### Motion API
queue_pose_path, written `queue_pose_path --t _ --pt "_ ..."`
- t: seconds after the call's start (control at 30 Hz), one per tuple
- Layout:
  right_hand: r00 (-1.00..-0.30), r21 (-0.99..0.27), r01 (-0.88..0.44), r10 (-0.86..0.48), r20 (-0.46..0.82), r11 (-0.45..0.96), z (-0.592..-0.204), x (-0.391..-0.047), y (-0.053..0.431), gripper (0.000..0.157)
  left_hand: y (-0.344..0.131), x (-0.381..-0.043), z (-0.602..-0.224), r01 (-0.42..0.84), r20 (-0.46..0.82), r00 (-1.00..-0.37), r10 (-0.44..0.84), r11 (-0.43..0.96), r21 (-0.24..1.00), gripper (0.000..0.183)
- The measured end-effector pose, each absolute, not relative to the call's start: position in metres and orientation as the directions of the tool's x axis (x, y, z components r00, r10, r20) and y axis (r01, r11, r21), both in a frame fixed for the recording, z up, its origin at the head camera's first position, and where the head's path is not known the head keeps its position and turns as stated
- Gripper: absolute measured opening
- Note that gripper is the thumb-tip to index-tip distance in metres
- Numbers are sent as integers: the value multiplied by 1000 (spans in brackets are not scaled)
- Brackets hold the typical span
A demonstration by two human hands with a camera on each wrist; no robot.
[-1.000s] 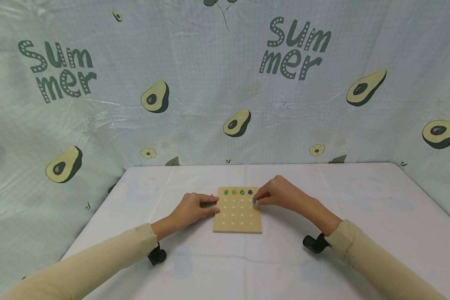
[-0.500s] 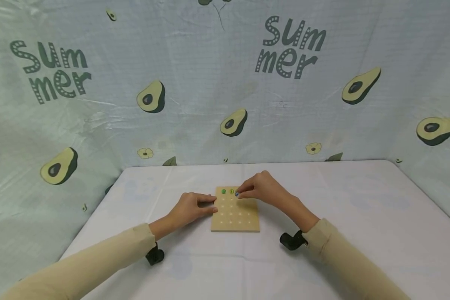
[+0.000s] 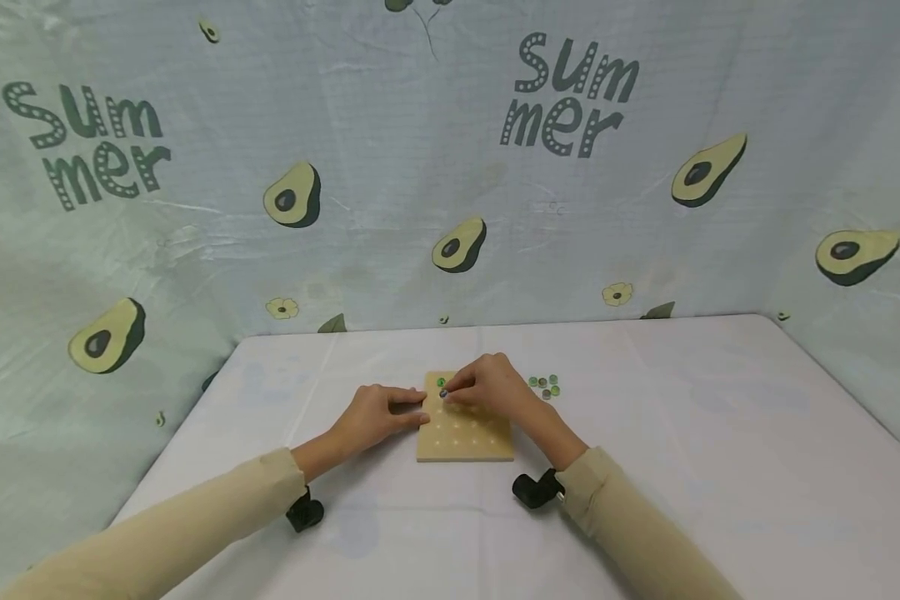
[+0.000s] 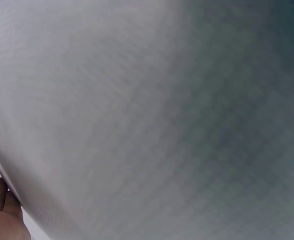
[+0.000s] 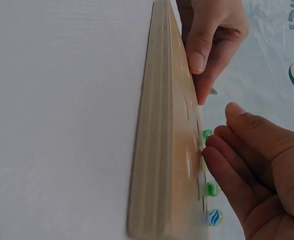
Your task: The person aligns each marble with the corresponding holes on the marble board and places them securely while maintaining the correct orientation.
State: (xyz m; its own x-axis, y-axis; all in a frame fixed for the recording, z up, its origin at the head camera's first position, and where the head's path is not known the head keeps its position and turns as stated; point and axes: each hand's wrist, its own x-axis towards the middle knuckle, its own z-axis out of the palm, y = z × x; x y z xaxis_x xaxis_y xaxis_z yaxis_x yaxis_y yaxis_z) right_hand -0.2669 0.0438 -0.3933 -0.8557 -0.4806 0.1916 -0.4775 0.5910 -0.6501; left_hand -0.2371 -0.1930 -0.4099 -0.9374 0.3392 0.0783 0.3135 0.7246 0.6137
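Observation:
A square wooden board (image 3: 465, 452) with rows of shallow dimples lies on the table. My left hand (image 3: 370, 423) rests at its left edge, thumb and index finger touching the side. Over the second row, near the left, my right hand (image 3: 490, 385) pinches a blue marble (image 3: 443, 393) between thumb and fingertips. A green marble (image 3: 441, 382) sits in the far left dimple. From the right wrist, another green marble (image 5: 211, 189) and a blue-swirled marble (image 5: 215, 217) show along the board's far row, partly behind my fingers. Only part of my left hand (image 4: 4, 215) appears in the left wrist view.
Several loose marbles (image 3: 545, 386) lie on the white-covered table (image 3: 645, 417), just right of the board beyond my right wrist. A printed curtain (image 3: 390, 167) hangs behind the table. A black wrist camera (image 3: 536, 490) is strapped on each arm.
My right hand has moved left across the board with the blue marble, from the right end of the second row to its left end. The loose marbles have come into sight. My left hand stays at the edge.

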Motion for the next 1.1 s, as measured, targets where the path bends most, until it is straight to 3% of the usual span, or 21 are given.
queue_pose_path --t 0.47,1.1 --pt "-871 -539 -478 -456 184 693 -390 -271 24 10 -195 -238 -412 323 91 -934 344 712 624 44" --pt "-865 -472 -497 -457 206 728 -392 -271 20 10 -193 -237 -411 303 81 -941 327 717 628 43"
